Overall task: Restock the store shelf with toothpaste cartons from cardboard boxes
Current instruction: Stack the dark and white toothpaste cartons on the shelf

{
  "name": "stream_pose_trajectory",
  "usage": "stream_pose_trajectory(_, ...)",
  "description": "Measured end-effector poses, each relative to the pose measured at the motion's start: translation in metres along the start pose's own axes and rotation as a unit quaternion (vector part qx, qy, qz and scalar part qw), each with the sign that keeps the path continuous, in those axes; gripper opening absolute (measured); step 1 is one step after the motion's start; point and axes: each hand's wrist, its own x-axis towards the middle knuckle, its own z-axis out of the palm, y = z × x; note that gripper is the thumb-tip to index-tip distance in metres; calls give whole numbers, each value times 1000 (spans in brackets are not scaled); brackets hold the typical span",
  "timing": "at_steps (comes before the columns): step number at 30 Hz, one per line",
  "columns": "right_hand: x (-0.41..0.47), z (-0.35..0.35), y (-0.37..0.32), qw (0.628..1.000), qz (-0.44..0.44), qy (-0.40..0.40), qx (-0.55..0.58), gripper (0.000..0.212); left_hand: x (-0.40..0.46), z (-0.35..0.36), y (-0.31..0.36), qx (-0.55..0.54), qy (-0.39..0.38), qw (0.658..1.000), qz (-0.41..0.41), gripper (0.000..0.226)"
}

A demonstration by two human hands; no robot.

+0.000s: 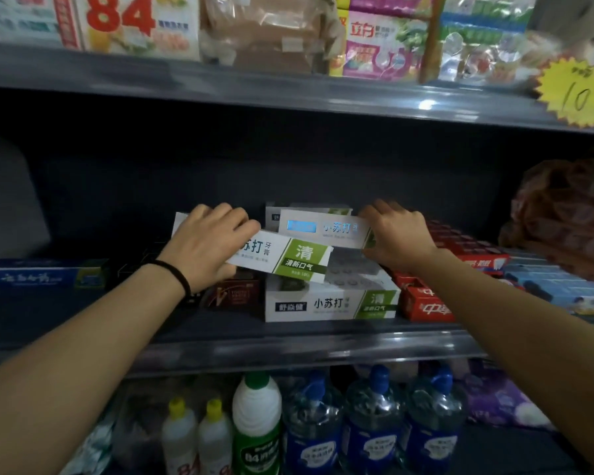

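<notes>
On the middle shelf lies a stack of white-and-green toothpaste cartons, the front one facing me. My left hand grips the left end of a white-and-green carton that tilts across the top of the stack. Just behind and above it, my right hand holds the right end of a second carton of the same kind. No cardboard box is in view.
Red toothpaste cartons lie right of the stack, dark boxes and a blue carton to its left. A brown bag sits at the far right. Bottles fill the shelf below; packaged goods and a yellow price tag are above.
</notes>
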Motion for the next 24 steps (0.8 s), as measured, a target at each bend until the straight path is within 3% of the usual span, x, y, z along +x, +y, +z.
stream_pose_trajectory(18,129,86,-3,999,-39,-25,-9,61,33,63,-61,5,-73,994,-79,64)
stream_pose_trajectory(24,139,104,-2,998,-42,-42,-10,70,36,71,-62,-3,-108,989,-98,64)
